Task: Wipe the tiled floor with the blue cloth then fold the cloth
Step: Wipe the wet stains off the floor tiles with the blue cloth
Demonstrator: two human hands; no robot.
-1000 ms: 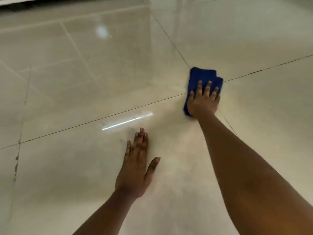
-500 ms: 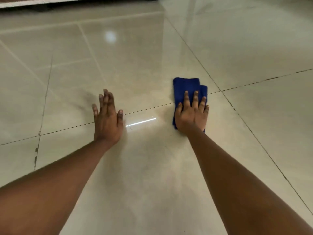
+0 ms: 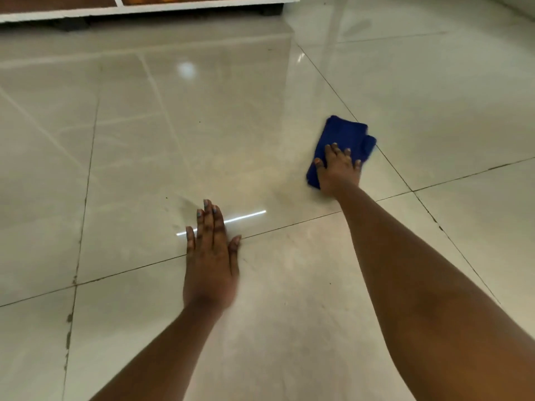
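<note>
My left hand lies flat, fingers straight, holding nothing, braced across a grout line on the tiled floor. To its right and farther out, my right hand presses straight-fingered on the near end of the blue cloth, already bunched double. Its long axis runs away from me; the right hand owns it. Open tile all round, cabinet base well apart, so I judge there's room to sweep.

The cloth is deep blue. The floor is glossy pale beige tile with dark grout lines. The far cabinet looks white-edged, perhaps brown wood inside.
</note>
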